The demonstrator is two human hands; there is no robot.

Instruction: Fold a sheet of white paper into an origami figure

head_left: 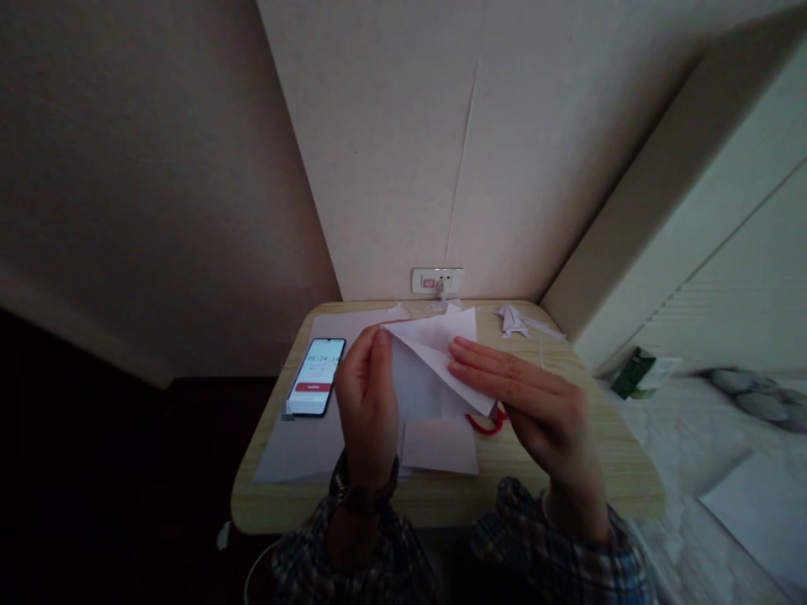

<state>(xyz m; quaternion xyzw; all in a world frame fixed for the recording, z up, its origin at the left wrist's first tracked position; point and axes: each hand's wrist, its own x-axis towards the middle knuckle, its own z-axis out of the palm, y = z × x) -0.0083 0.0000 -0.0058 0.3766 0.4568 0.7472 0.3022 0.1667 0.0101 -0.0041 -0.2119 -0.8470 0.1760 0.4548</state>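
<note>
A partly folded white paper sheet [424, 361] is held up above a small wooden table [605, 454]. My left hand [366, 403] pinches the sheet's upper left corner between thumb and fingers. My right hand [523, 395] lies along the folded edge on the right, fingers stretched out and pressed on the paper. More white sheets [441, 447] lie flat on the table under the hands. Something red [485, 423] peeks out beneath the folded paper; I cannot make out what it is.
A phone [317, 376] with a lit timer screen lies on the table's left. A folded paper figure [512, 320] sits at the back right. A wall socket [436, 281] is behind. A bed [693, 521] with a green box [635, 372] and paper stands right.
</note>
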